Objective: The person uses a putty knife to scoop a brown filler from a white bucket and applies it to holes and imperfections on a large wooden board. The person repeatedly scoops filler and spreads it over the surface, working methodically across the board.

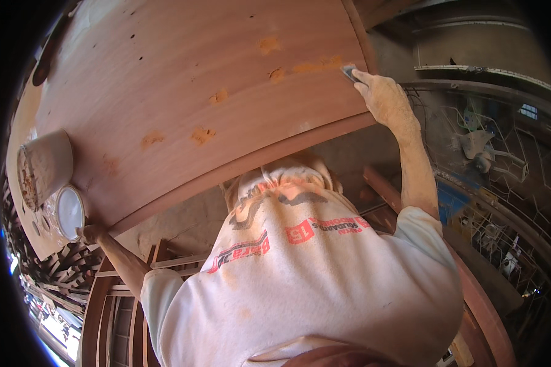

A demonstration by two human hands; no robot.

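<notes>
A large reddish-brown wooden panel (pixel 183 55) lies before me, with several orange-tan filler patches (pixel 219 96) spread across it. Near its right edge, my right hand (pixel 386 101) is closed around a small dark flat scraper (pixel 350 73), whose edge touches the panel beside a long smear of filler. Far to the left, my left hand (pixel 92 234) is at the lower edge of a round white lid (pixel 70 213), its fingers curled and seemingly gripping the rim. Next to the lid a whitish, stained bucket (pixel 54 164) rests tilted in view on the left part of the work surface.
Stacked wood offcuts (pixel 67 272) pile up at the lower left, beside a slatted wooden frame (pixel 117 312). On the right are a metal grille (pixel 502 214) and a pale plastic-looking object (pixel 479 147). A wooden beam (pixel 382 188) lies below the panel's right side.
</notes>
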